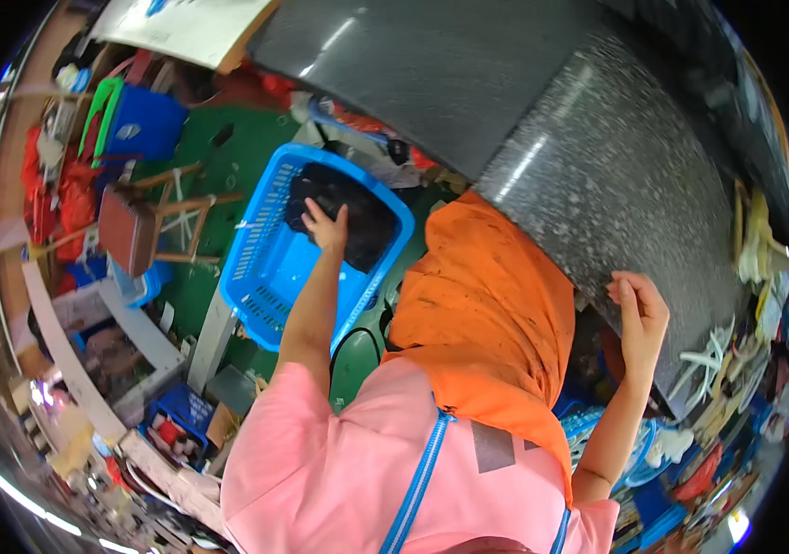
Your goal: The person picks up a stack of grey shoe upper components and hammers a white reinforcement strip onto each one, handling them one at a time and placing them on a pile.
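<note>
Where the head view looks down, a blue plastic basket (pixel 279 268) with slotted sides stands on the green floor (pixel 200 143), left of the person's lap. Contents: one black piece (pixel 373 222), limp-looking, material too dark to tell, placed along the basket's far and right edges, the near left corner showing bare blue bottom. Left hand (pixel 325 226): reaching over the basket's left edge, fingers spread wide on the black piece, apparently resting without a closed grasp. Right hand (pixel 640 314): over the near edge of a speckled dark table (pixel 635 185), fingers half curled, thumb apart; whether anything lies within the curl, or the hand touches the surface, cannot be told. Adjoining: a smooth dark table (pixel 394 92), meeting the speckled one along its left edge. Clothing: orange apron (pixel 491 286) across the lap, pink shirt (pixel 348 462). Surroundings, left of the basket: brown-seated stool (pixel 127 231); blue bin (pixel 147 125) with green rim; lower down, blue crate (pixel 193 403) with red and white items. Far right: white tangled strips (pixel 710 363) at the speckled table's right-hand end
</note>
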A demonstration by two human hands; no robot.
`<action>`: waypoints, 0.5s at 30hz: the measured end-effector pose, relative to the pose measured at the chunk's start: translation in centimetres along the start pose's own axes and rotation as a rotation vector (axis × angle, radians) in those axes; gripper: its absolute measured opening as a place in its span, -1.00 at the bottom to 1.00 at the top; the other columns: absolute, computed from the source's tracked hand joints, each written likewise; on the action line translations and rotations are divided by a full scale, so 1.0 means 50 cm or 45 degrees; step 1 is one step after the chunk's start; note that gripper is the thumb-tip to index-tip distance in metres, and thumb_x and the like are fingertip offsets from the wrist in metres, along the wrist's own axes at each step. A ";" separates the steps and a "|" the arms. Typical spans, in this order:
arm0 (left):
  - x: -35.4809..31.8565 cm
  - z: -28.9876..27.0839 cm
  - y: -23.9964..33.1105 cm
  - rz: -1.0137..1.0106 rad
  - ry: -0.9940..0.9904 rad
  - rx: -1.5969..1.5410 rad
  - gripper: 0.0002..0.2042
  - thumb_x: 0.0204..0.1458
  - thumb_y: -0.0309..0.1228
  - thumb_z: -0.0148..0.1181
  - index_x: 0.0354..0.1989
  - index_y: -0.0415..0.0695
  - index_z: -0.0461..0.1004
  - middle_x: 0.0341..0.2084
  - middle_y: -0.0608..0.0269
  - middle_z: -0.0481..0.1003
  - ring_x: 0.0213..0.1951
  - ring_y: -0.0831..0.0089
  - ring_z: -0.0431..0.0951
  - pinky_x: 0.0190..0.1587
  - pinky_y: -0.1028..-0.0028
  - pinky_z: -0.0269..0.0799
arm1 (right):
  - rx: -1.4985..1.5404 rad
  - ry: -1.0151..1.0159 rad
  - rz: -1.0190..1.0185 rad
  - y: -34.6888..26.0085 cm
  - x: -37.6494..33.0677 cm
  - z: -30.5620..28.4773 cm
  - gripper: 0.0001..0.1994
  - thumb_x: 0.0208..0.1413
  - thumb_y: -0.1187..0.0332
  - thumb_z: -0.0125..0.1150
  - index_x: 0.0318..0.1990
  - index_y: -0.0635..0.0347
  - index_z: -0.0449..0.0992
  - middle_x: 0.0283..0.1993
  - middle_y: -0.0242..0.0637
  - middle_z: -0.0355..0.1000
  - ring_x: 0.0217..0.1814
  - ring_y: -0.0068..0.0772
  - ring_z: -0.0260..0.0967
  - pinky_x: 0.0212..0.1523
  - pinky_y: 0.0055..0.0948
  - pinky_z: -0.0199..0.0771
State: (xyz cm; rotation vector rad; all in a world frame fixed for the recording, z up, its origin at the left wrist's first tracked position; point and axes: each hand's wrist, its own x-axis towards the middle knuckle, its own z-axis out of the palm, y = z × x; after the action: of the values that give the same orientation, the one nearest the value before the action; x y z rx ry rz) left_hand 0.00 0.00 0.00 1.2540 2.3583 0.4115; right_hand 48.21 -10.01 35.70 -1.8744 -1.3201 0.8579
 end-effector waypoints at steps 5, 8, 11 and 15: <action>0.106 -0.027 0.032 0.142 -0.046 0.586 -0.01 -0.04 0.39 -0.01 0.42 -0.11 -0.01 0.41 0.01 -0.02 0.20 -0.29 0.23 0.14 -0.16 0.27 | -0.076 0.274 0.143 0.012 -0.017 0.033 -0.86 0.14 0.40 0.18 -0.24 0.24 0.61 -0.31 -0.22 0.54 -0.32 -0.35 0.50 -0.25 -0.45 0.47; 0.127 -0.065 0.057 0.006 -0.137 0.365 0.06 -0.11 0.32 0.18 0.42 -0.03 -0.19 0.13 -0.60 0.14 0.06 -0.33 0.39 -0.02 -0.09 0.46 | -0.551 0.657 -0.099 0.047 -0.029 -0.047 -0.82 0.06 0.32 0.26 -0.21 0.17 0.58 -0.23 -0.23 0.50 -0.17 -0.17 0.45 -0.12 -0.33 0.43; 0.192 -0.037 0.035 -0.071 -0.171 0.362 0.09 -0.30 0.35 0.31 0.41 0.15 -0.05 0.14 -0.61 0.15 0.11 -0.48 0.29 0.08 -0.09 0.39 | -1.138 1.179 0.137 0.132 -0.078 -0.184 -0.39 -0.08 0.00 0.38 0.11 0.06 0.42 0.15 0.01 0.34 0.19 0.08 0.26 0.19 0.02 0.20; 0.195 -0.050 0.059 0.125 -0.354 0.271 0.04 -0.22 0.15 0.38 0.41 -0.03 -0.01 0.23 -0.46 0.14 0.21 -0.32 0.22 0.21 -0.02 0.25 | -1.087 1.078 0.704 0.260 -0.130 -0.343 0.11 -0.31 -0.43 0.29 0.39 -0.02 0.12 0.36 0.14 0.10 0.40 0.23 0.03 0.32 0.29 -0.06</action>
State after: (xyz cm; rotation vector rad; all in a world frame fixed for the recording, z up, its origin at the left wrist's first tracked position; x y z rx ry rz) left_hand -3.99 9.63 1.17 1.4252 2.1511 0.0112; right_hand 67.11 -22.20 35.32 -2.8501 -0.6284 -0.4044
